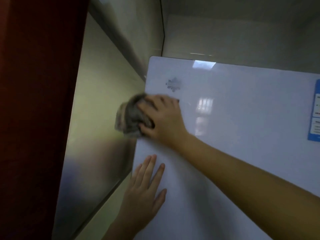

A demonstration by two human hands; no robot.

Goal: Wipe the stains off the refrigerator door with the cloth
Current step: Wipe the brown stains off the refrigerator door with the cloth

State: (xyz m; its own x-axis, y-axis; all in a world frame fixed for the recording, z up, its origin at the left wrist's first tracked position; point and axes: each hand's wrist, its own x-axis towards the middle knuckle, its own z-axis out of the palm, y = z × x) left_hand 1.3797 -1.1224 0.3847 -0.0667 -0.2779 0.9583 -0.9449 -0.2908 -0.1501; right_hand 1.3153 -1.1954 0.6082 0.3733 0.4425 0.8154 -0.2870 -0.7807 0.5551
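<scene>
**Cloth half off the door's left edge: watch for overrun**

- Far left: dark red panel [34,101], then a glossy grey side wall [97,118] running back beside the refrigerator. Neither is part of the job.
- Cloth [129,116]: grey, bunched into a wad, motion-blurred. It sits at the upper left edge of the refrigerator door [233,135], with a good part of it overhanging toward the side wall.
- Left hand [145,186]: flat on the door below the cloth, fingers straight and slightly spread, holding nothing. Likely a brace.
- Right hand [164,118]: fingers and thumb curled over the wad, gripping it and pressing it to the door.
- Snowflake emblem [173,84]: just above the right hand.
- Blue label [314,111]: far right edge, well apart from the cloth.

Risks, as judged:
- A leftward stroke runs off the edge, so the knuckles could meet the side wall or the grip could slip.
- A wadded cloth touches little of the door, which could leave streaks or missed patches.
- The bare left palm may print the gloss.
- No stains can be made out, and window reflections could mask them.
- A damp pass over the label could lift its corner.
</scene>
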